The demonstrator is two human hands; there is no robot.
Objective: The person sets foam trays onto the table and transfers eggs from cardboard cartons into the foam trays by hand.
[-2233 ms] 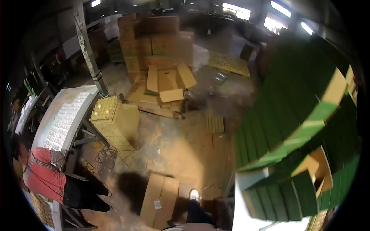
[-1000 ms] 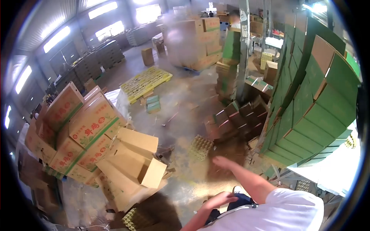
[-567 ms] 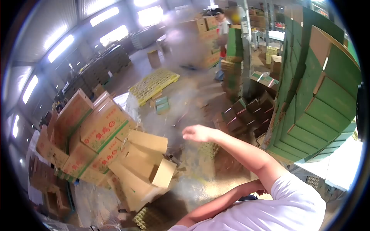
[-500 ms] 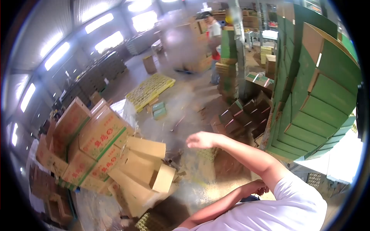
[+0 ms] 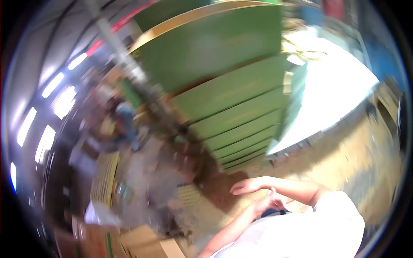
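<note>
My right hand (image 5: 246, 186) reaches across in front of my body, with its fingers stretched out and nothing in them. Just below it, my left hand (image 5: 270, 202) is close to my waist, fingers apart, and no object shows in it. The two hands are near each other, blurred a little by motion. Ahead of them rises a tall stack of green cardboard boxes (image 5: 234, 101), the nearest large thing. Neither hand touches it.
A bright white tabletop (image 5: 331, 90) stands right of the stack. Brown cartons (image 5: 140, 241) sit at the lower left, near a yellow slatted pallet (image 5: 104, 178). A metal post (image 5: 135, 71) leans in view left of the stack. Another person (image 5: 127, 120) is blurred beyond.
The view has swung right, bringing the green stack to the centre and the cartons to the lower left edge. My right hand has drawn in from its outstretched reach toward my left hand.
</note>
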